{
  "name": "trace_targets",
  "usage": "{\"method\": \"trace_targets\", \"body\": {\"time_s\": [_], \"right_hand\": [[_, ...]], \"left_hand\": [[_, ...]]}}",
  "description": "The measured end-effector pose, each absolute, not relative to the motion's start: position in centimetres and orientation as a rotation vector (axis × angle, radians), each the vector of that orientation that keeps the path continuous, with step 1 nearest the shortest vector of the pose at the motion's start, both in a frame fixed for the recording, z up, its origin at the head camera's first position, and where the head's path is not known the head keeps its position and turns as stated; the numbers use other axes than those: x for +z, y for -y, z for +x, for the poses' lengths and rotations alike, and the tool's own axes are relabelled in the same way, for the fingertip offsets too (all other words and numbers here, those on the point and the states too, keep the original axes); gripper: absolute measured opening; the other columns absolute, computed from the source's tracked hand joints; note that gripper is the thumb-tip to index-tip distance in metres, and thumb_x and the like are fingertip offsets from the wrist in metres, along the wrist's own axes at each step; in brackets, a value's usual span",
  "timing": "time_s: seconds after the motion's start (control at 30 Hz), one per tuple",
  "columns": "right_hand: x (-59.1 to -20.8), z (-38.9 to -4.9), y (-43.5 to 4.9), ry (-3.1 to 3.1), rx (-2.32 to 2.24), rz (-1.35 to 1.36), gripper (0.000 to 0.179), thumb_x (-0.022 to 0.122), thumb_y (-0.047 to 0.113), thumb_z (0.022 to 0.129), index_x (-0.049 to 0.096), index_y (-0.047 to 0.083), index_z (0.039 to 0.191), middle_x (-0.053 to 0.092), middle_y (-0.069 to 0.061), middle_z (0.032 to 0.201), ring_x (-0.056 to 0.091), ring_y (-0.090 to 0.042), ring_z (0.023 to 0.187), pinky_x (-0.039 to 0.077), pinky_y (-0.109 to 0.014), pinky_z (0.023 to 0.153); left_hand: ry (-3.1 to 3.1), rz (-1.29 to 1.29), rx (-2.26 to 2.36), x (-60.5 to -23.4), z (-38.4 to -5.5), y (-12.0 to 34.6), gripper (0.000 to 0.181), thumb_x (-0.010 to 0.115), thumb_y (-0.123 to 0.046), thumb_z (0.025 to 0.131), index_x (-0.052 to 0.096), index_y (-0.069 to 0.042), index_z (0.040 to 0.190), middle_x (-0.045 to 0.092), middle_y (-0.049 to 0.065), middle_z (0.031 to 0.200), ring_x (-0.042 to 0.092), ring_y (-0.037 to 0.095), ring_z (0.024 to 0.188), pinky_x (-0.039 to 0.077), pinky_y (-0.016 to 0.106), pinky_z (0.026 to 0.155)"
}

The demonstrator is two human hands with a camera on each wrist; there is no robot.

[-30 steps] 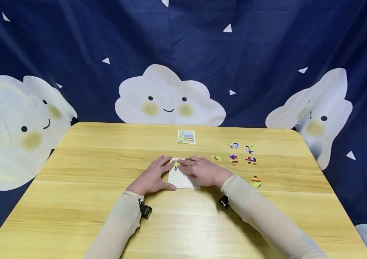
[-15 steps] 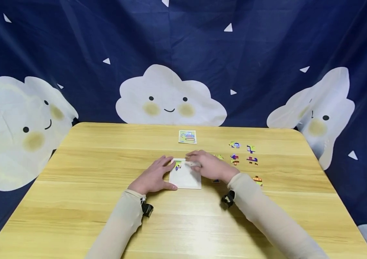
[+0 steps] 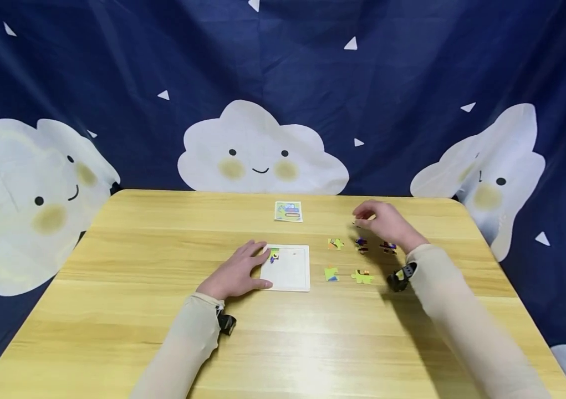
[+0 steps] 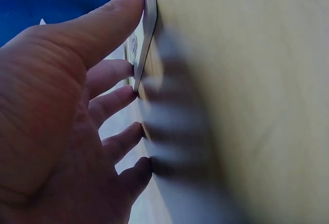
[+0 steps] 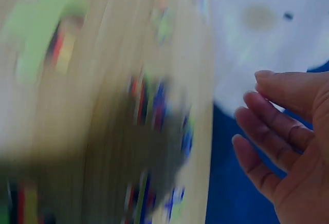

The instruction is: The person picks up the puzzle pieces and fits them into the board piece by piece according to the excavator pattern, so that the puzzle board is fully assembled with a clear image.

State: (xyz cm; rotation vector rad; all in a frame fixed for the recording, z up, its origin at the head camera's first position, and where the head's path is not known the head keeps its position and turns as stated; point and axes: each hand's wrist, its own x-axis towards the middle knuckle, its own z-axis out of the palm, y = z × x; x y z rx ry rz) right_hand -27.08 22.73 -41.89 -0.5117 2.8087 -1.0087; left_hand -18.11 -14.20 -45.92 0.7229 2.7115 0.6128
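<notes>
My left hand (image 3: 238, 272) rests at the left side of a white puzzle tray (image 3: 290, 277), thumb and fingertips touching its edge. In the tray's upper left corner lies a green and yellow jigsaw piece (image 3: 274, 255), partly beside my fingertips. My right hand (image 3: 385, 223) hovers over the loose pieces on the right, its fingers loosely bent. The right wrist view shows nothing between its fingers (image 5: 264, 131). Below it lie a dark purple jigsaw piece (image 3: 361, 245) and another one (image 3: 388, 247). One piece (image 3: 356, 224) is mostly hidden under its fingertips.
A small picture card (image 3: 288, 211) of a digger lies behind the tray on the wooden table (image 3: 163, 233). More loose jigsaw pieces lie right of the tray: a green one (image 3: 335, 244), a green and blue one (image 3: 331, 274) and a yellow-green one (image 3: 362, 276). A dark blue curtain (image 3: 387, 83) hangs behind.
My right hand has left the tray and moved right and away from me, over the loose pieces. The left hand has stayed at the tray's edge.
</notes>
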Motion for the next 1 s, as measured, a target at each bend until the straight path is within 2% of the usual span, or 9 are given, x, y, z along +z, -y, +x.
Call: {"method": "trace_targets", "body": {"time_s": [0.33, 0.5, 0.6, 1.0], "right_hand": [[-43.5, -28.7, -25.8, -2.819, -0.932, -0.406, 0.025, 0.066, 0.006, 0.093, 0.063, -0.007, 0.115, 0.061, -0.018, 0.108, 0.056, -0.033, 0.098, 0.048, -0.043, 0.078], [-44.5, -29.2, -25.9, -2.801, -0.931, -0.382, 0.03, 0.068, 0.004, 0.091, 0.061, -0.007, 0.118, 0.057, -0.02, 0.113, 0.053, -0.036, 0.103, 0.045, -0.049, 0.09], [-44.7, -29.4, -25.8, -2.798, -0.902, -0.374, 0.031, 0.07, 0.004, 0.09, 0.061, -0.007, 0.118, 0.056, -0.02, 0.112, 0.052, -0.036, 0.102, 0.043, -0.051, 0.093], [-45.6, -30.6, -25.0, -2.856, -0.759, -0.441, 0.022, 0.075, 0.006, 0.086, 0.067, -0.003, 0.104, 0.054, -0.015, 0.099, 0.05, -0.031, 0.089, 0.043, -0.045, 0.081]], "left_hand": [[-2.713, 0.687, 0.63, -46.0, -18.1, 14.2, 0.083, 0.074, -0.043, 0.086, 0.037, -0.006, 0.151, 0.022, 0.01, 0.161, 0.01, 0.033, 0.147, 0.018, 0.048, 0.116], [-2.719, 0.695, 0.632, -46.0, -18.1, 14.1, 0.083, 0.075, -0.042, 0.086, 0.038, -0.006, 0.15, 0.023, 0.01, 0.16, 0.011, 0.034, 0.147, 0.019, 0.048, 0.116], [-2.726, 0.712, 0.632, -46.0, -18.2, 14.0, 0.082, 0.075, -0.042, 0.086, 0.039, -0.005, 0.15, 0.024, 0.011, 0.16, 0.012, 0.035, 0.147, 0.019, 0.048, 0.116], [-2.723, 0.75, 0.638, -45.7, -18.2, 14.2, 0.081, 0.074, -0.041, 0.087, 0.039, -0.002, 0.149, 0.024, 0.014, 0.159, 0.013, 0.039, 0.146, 0.016, 0.049, 0.116]]}}
